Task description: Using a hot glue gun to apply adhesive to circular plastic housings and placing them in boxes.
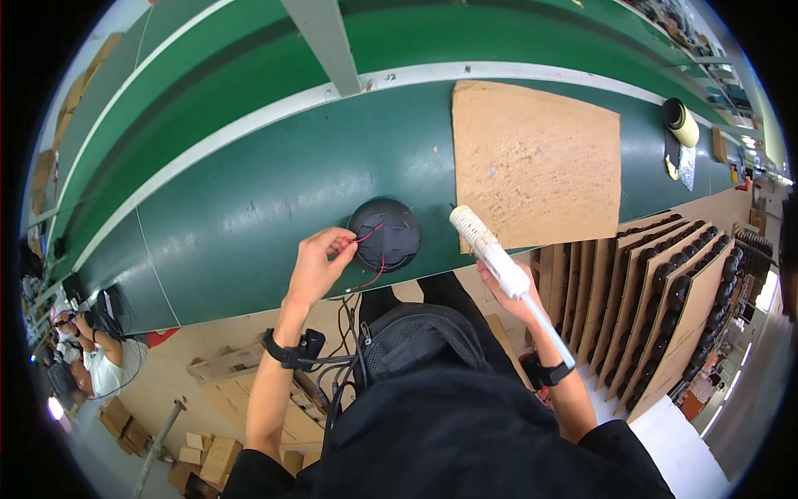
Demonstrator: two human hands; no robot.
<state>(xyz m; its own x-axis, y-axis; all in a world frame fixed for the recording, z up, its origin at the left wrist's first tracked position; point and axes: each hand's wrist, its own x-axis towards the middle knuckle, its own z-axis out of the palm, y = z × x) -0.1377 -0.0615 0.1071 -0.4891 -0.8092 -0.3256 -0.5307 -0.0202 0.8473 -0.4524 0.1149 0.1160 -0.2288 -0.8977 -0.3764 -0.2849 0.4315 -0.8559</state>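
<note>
Nearest the body, below both hands, a dark mesh pouch (416, 341) hangs at the chest with black cables (337, 366) trailing from it toward the left wrist, which wears a black strap (291, 349). The right hand (507, 291) is clenched around the white handle of a soldering iron (499, 262), whose pale ribbed front end points up and to the left over the near edge of the green tabletop (249, 208); its white cord runs back along the right forearm. The left hand (320, 262) pinches the end of a thin red wire (366, 237) between thumb and fingertips, and that wire leads to a round black disc-shaped part (386, 237) lying flat on the tabletop just to the right of the left hand and left of the iron's tip (a second red wire curls off the part's near rim). Beyond the right hand a scuffed brown cardboard sheet (536, 162) lies on the tabletop. To the right of the right hand, brown boards carrying rows of similar black round parts (665, 291) stand stacked on edge. Farther off, past the cardboard, a yellow roll (682, 121) rests near the tabletop's far side.
</note>
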